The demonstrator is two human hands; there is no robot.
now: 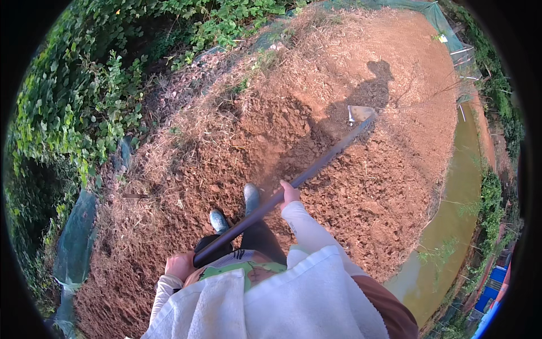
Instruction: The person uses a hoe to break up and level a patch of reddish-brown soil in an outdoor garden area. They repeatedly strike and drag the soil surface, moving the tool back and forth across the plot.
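Both my hands hold the long dark handle of a hoe (pixel 296 180), which runs from my waist up to the right. My left hand (pixel 179 265) grips the butt end close to my left hip. Farther along the shaft, my right hand (pixel 290 195) is wrapped around it. The pale metal hoe blade (pixel 360 113) is at the far end, over my shadow; whether it touches the soil cannot be told. Loose, broken reddish-brown soil (pixel 271 123) lies between the blade and my boots (pixel 251 197). A white towel (pixel 296 296) hangs over my chest.
A muddy water channel (pixel 459 182) curves along the right. Green netting (pixel 76 241) and dense leafy vines (pixel 84 93) border the left side, with dry grass (pixel 182 140) beside them. More green netting (pixel 444 29) stands at the top right. Thin bare twigs (pixel 427 99) stick out near the blade.
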